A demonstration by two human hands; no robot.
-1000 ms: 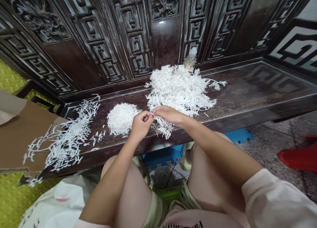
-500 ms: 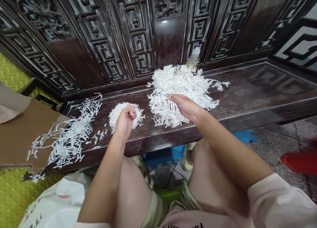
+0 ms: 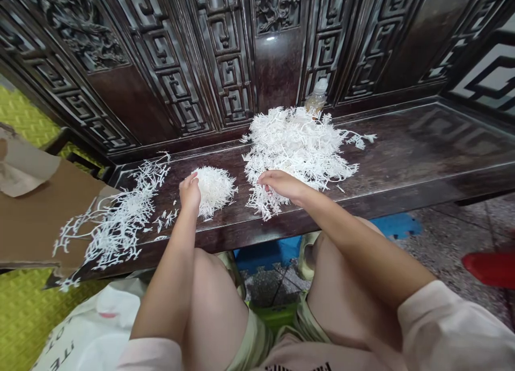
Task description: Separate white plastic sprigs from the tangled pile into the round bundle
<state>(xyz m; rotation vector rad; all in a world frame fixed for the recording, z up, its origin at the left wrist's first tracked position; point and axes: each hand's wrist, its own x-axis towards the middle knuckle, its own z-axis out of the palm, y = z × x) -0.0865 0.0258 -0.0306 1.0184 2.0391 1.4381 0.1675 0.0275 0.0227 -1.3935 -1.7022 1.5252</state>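
A large heap of white branching sprigs (image 3: 295, 140), plastic-looking, lies on the dark wooden bench. My right hand (image 3: 284, 186) is at its front left edge, fingers curled and closed on some white sprigs that hang below the palm. Left of that heap is a smaller, denser mound of short white pieces (image 3: 217, 191). At this mound's left edge I see my left hand (image 3: 190, 194), thumb and fingers pinched together; what they hold is too small to name. Bare, stringy white stems (image 3: 126, 220) form a long pile at the bench's left end.
A clear capped bottle (image 3: 317, 96) stands behind the large heap, near the carved wooden backrest (image 3: 277, 65). Cardboard (image 3: 40, 215) lies at the bench's left end. Loose bits (image 3: 166, 219) are scattered by the stems. A red object (image 3: 488, 269) is on the floor at right.
My left hand has moved left from over the small mound to its edge. My right hand has shifted slightly left and down, and the bunch it held up now sits lower, against the heap.
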